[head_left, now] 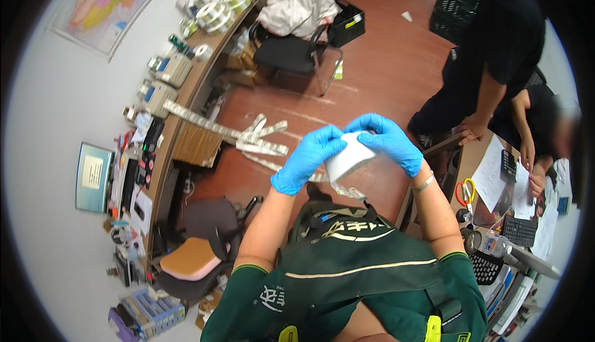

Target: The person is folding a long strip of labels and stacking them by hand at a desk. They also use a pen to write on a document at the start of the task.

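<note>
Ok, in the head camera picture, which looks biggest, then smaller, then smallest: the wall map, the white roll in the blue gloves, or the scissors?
1. Wall map, biggest, though cut off at the picture's edge.
2. White roll, held between the left hand and right hand; it sits nearest the camera, so its size is flattered.
3. Scissors with orange and yellow handles, smallest.

Our left hand (308,158) and right hand (388,140), both in blue gloves, meet at the frame's centre, fingers (365,123) curled and pinching together. Bare forearms rise from green sleeves at the lower edge.
</note>
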A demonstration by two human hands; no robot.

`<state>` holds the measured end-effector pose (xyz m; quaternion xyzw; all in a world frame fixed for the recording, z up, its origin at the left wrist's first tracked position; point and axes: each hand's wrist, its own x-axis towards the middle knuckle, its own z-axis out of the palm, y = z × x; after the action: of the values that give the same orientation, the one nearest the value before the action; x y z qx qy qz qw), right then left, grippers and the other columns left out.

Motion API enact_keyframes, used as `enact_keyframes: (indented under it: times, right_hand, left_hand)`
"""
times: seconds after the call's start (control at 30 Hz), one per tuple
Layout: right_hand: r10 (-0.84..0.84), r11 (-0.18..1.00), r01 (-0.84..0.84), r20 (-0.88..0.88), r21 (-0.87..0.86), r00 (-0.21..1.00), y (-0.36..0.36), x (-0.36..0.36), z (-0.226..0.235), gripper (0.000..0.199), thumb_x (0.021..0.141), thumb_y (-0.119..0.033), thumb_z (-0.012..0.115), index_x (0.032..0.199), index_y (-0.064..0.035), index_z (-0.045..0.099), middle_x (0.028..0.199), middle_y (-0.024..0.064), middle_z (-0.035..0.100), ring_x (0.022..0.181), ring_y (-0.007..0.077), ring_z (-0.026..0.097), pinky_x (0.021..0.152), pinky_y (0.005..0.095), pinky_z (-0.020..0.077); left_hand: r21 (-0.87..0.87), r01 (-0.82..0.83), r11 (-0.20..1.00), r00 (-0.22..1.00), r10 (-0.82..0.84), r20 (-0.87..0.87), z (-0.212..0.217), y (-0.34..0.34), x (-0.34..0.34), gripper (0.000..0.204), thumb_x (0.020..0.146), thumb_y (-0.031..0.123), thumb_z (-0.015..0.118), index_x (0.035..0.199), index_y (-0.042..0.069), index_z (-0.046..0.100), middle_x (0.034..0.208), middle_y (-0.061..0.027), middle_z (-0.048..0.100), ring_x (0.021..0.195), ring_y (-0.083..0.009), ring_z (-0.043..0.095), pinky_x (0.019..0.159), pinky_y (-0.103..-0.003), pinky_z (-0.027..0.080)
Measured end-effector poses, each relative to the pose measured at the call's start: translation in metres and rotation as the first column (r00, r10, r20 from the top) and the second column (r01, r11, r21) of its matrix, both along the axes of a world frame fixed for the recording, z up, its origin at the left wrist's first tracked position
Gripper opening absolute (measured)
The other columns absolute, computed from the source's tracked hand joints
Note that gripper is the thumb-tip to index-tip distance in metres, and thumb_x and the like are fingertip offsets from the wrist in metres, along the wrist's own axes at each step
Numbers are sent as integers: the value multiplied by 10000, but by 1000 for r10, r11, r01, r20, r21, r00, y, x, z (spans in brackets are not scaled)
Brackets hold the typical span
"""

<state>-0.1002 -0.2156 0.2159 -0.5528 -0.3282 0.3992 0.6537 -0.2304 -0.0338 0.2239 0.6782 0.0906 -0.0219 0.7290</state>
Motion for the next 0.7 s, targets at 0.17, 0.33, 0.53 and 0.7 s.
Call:
enact_keyframes:
  times: [0.17,0.33,0.53,0.7]
  right_hand:
    - [103,988,-99,-26,117,994,65,-19,-38,780,809,-381,694,1441,-55,373,1424,106,434,1332,214,376,1114,367,272]
    - [14,997,-23,-118,-76,993,122,-52,-49,567,880,-245,671,1347,-5,456,1275,93,547,1186,177,504,1009,351,417]
    - [309,896,-421,-482,-140,820,210,-47,-59,373,937,-215,600,1217,30,572,1150,125,627,1128,219,570,980,332,447]
    - [448,813,-578,-552,-77,703,293,-40,-60,361,948,-174,574,1236,40,534,1159,181,633,1076,230,617,931,341,502]
  left_hand:
    - [228,-362,904,913,295,281,-20,44,8,107,838,114,678,900,39,632,957,-48,609,881,-154,560,777,-294,454]
    - [448,-547,707,799,281,532,-32,71,19,157,803,105,701,935,81,620,1216,-48,589,1120,-217,497,926,-321,418]
    - [-236,-621,748,683,664,304,32,184,-3,103,930,152,614,987,74,578,978,-9,607,877,-69,546,808,-233,460]
    - [-327,-796,510,307,805,507,68,351,-12,155,964,133,537,1051,10,573,1037,-82,615,948,-140,579,874,-290,470]
